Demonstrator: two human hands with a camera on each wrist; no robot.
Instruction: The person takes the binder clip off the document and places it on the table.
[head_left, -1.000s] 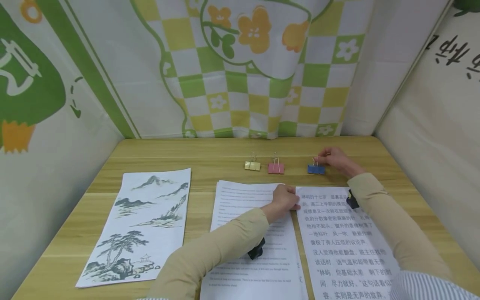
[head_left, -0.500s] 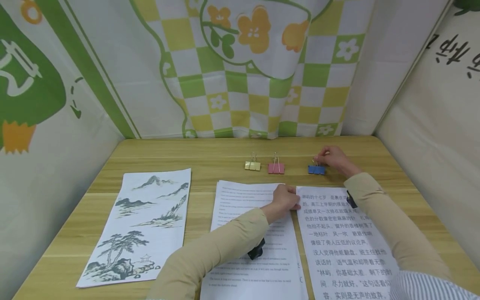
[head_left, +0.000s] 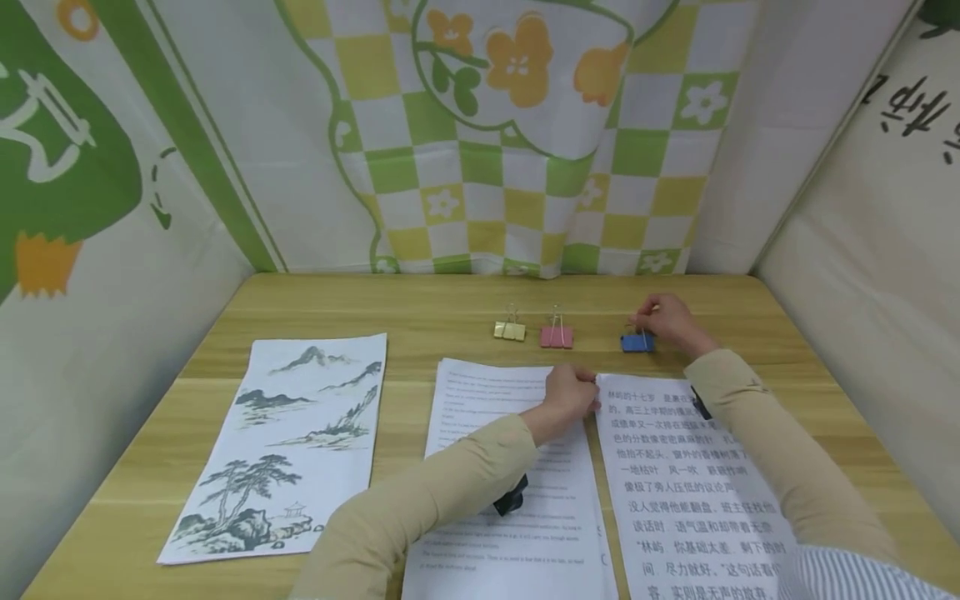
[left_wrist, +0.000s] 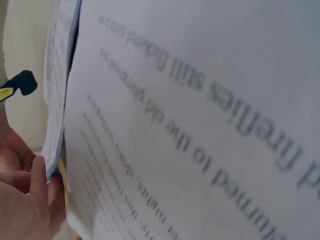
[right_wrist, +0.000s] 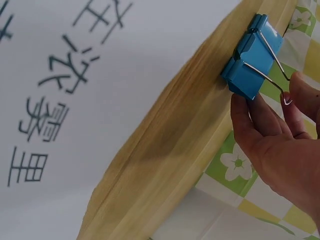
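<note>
My right hand [head_left: 667,321] pinches the blue binder clip [head_left: 637,342] by its wire handles near the back of the table. In the right wrist view, the clip [right_wrist: 255,57] is tilted, with the thumb at a handle and fingertips under its body. My left hand [head_left: 568,393] lies across the top right corner of the English-text papers [head_left: 487,492]. Its fingers pinch the top left corner of the Chinese-text papers [head_left: 675,467]; the left wrist view shows fingers of this hand [left_wrist: 32,205] on both sides of that sheet edge [left_wrist: 55,100].
A gold binder clip [head_left: 510,332] and a pink binder clip [head_left: 557,337] sit behind the papers. Sheets with ink landscape drawings [head_left: 277,450] lie at the left of the wooden table [head_left: 420,308]. A patterned cloth [head_left: 495,167] hangs at the table's back edge.
The blue binder clip has tilted and shifted slightly towards me in the right hand. My left hand keeps its place. The head view has shifted a little.
</note>
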